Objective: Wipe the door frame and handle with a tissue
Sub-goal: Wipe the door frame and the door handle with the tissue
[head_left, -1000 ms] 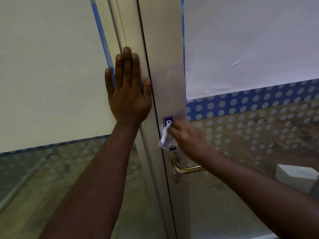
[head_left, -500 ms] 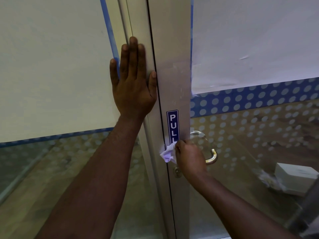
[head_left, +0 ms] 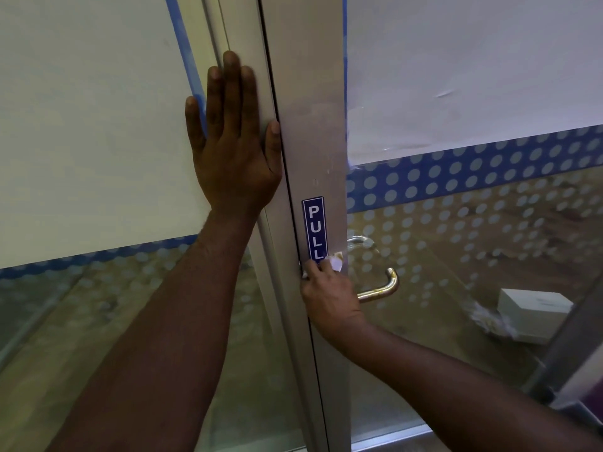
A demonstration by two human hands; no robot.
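Head view is showing the right hand (head_left: 329,298) pinching a crumpled white tissue (head_left: 334,263) and pressing it against the door frame (head_left: 313,141), just below the blue PULL sticker (head_left: 314,228) and right beside the root of the door handle (head_left: 380,288). The left hand (head_left: 233,138) is lying flat with straight fingers against the frame, up and to the left of the sticker, bracing the door. Judging from this, the person is working the strip of metal beneath the sticker where the handle meets the frame. To do it well, the person is probably best keeping the tissue bunched under the fingertips so that firm pressure reaches the metal, running short strokes down from the sticker's lower edge rather than across it, lest its corner lift. Smudges are showing on the frame above the sticker, and those likely need a pass too. The handle's bar to the right of the sticker is looking untouched by the tissue; wrapping the tissue round it and sliding along should suit it.
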